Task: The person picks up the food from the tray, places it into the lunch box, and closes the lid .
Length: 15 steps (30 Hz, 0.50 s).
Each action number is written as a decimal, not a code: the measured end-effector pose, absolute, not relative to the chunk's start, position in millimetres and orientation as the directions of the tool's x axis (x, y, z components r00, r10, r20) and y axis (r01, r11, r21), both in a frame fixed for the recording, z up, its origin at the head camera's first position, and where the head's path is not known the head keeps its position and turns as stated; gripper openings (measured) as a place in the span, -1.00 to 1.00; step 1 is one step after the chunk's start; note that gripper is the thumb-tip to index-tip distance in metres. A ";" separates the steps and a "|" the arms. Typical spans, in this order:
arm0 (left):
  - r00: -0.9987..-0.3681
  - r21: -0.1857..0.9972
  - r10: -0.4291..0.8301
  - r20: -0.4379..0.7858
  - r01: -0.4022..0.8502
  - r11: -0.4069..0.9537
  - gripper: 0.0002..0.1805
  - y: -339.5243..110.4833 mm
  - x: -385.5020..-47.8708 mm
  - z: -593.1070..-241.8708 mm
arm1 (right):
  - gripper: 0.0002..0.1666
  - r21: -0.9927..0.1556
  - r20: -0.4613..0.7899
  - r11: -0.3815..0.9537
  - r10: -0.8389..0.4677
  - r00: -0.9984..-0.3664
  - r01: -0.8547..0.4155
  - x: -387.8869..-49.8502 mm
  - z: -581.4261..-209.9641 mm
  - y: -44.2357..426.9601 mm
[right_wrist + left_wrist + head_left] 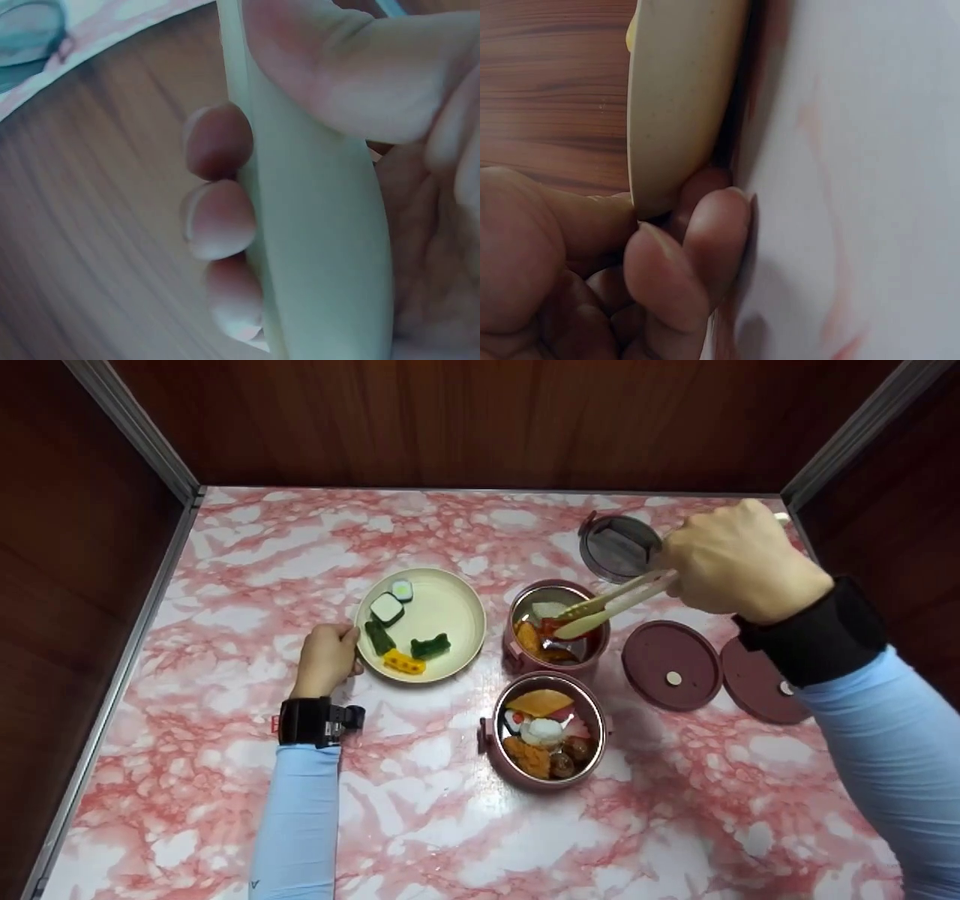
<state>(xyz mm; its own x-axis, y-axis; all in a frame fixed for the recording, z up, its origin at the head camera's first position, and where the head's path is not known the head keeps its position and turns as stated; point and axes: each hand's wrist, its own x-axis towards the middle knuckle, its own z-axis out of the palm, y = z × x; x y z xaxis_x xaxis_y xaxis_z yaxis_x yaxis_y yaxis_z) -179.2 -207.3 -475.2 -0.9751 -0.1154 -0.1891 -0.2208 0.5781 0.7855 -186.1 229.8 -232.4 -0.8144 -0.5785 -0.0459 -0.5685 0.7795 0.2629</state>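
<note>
Though long, smooth, round-tipped tongs [616,605]

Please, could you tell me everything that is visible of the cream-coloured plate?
The plate is round, shallow and cream-coloured, with a raised wall and a smooth look, perhaps plastic or ceramic. It lies face up on the marbled tabletop, left of the farther pot and apart from it. On its left and near parts lie two sushi-like rolls, two dark green pieces and a yellow piece. The left hand pinches its left edge; whether that edge is lifted, I cannot tell.
</note>
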 end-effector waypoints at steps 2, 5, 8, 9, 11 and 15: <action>-0.976 0.785 -0.115 -0.184 -0.217 0.580 -0.66 -207.5 -179.4 -475.7 | -0.82 0.263 -0.048 0.781 -0.576 -0.816 -0.567 -188.4 -235.4 235.7; -0.977 0.783 -0.118 -0.179 -0.214 0.584 -0.66 -207.4 -179.7 -476.6 | -0.78 0.261 -0.058 0.783 -0.572 -0.818 -0.565 -192.1 -239.4 241.2; -0.976 0.781 -0.118 -0.184 -0.218 0.585 -0.65 -207.3 -179.7 -477.3 | -0.76 0.255 -0.083 0.786 -0.562 -0.823 -0.563 -195.8 -243.5 243.9; -0.975 0.782 -0.119 -0.188 -0.222 0.583 -0.65 -207.2 -179.7 -477.4 | -0.76 0.254 -0.090 0.788 -0.559 -0.824 -0.561 -196.9 -244.9 244.5; -0.974 0.785 -0.121 -0.194 -0.228 0.577 -0.65 -207.1 -179.7 -477.1 | -0.76 0.252 -0.094 0.791 -0.554 -0.827 -0.558 -198.6 -247.6 245.5; -0.973 0.791 -0.121 -0.199 -0.232 0.566 -0.64 -207.1 -180.2 -476.9 | -0.76 0.243 -0.130 0.806 -0.525 -0.841 -0.540 -201.7 -250.2 245.9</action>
<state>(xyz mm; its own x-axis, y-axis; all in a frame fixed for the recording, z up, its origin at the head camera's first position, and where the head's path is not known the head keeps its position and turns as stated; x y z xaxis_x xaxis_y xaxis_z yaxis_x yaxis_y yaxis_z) -180.2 -207.1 -476.9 -0.9726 -0.1208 -0.1986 -0.2318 0.5663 0.7909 -201.7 245.9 -250.2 -0.8411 -0.5251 -0.1296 -0.5404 0.8055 0.2432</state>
